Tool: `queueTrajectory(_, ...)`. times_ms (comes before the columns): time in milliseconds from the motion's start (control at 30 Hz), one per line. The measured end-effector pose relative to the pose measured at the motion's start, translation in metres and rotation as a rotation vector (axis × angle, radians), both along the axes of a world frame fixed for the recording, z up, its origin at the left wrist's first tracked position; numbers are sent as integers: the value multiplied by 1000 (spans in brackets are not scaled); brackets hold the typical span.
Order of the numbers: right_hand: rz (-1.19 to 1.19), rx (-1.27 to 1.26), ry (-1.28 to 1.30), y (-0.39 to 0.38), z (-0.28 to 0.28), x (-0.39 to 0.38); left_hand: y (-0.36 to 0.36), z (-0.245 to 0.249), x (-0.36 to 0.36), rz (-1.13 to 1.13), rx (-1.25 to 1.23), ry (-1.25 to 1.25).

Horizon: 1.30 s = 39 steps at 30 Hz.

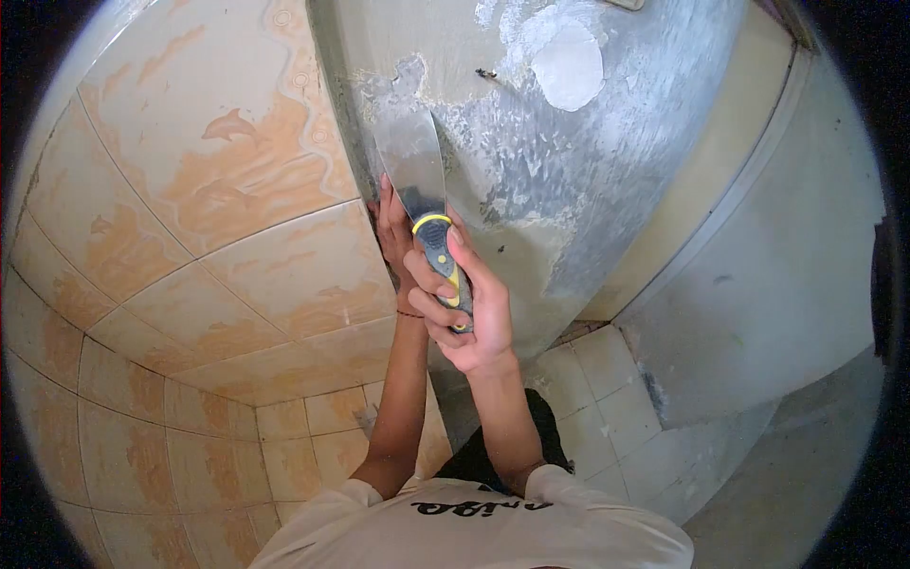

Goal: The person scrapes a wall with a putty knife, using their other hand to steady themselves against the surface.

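My right hand (482, 302) is wrapped round the grey and yellow handle of a putty knife (413, 156), the thumb lying along its side. The wide metal blade points up the wall (464, 185), its tip at the lower edge of a patch of peeling paint (403, 81). Behind the knife, my left hand (389, 228) rests against the wall beside the tile edge, fingers stretched out. Part of the left hand is hidden by my right hand. A thin dark band (409, 314) circles my left wrist.
Dolphin-patterned tiles (265, 180) cover the surface on the left. A white filled patch (569, 66) and a small dark fixing (486, 73) show on the scraped grey wall. To the right stands a pale door (749, 275), above light floor tiles (607, 370).
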State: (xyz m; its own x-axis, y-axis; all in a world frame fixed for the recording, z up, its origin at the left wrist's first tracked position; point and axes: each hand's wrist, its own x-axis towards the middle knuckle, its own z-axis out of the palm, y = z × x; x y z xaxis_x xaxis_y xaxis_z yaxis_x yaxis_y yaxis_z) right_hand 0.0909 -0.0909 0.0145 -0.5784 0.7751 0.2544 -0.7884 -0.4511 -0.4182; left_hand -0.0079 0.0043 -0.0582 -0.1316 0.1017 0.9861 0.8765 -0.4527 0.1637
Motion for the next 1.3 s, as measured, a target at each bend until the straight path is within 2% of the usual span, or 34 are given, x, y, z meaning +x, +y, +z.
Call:
queueTrajectory(200,-43,61,-43,-4,0,-1,2,-4,-3,11,0,4)
queueTrajectory(567,-42,2,-41,-12,7,0,-2,-17,1,-1,-17,12)
queueTrajectory(1300,-64,44,-50,-18,9,2,-5,-19,-2,24,2,10)
